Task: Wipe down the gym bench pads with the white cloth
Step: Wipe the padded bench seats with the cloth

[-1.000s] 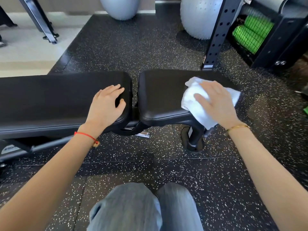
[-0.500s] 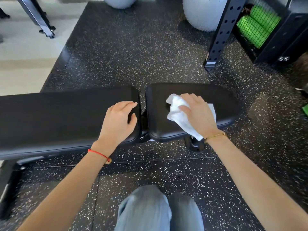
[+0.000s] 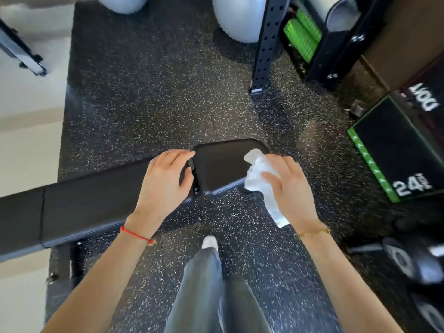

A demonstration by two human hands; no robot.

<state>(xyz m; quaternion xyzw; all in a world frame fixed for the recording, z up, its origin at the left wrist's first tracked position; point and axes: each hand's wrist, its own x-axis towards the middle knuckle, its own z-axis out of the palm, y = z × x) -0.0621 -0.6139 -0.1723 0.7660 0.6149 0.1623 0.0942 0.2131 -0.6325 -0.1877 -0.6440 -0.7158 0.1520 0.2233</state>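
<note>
White cloth [image 3: 260, 176] gripped in right hand [image 3: 289, 186].

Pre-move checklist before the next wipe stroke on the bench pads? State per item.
1. White cloth in the right hand: ok, fingers curled over it.
2. Cloth on the seat pad: ok, at the pad's right edge, with a tail hanging off the near side.
3. Left hand bracing the bench: ok, flat on the long back pad, fingertips at the gap between pads.
4. Stroke path over the seat pad: ok, bare.
5. Back pad wiped: cannot tell.
6. Box marked 24 clear of the right arm: ok, apart on the floor.
</note>
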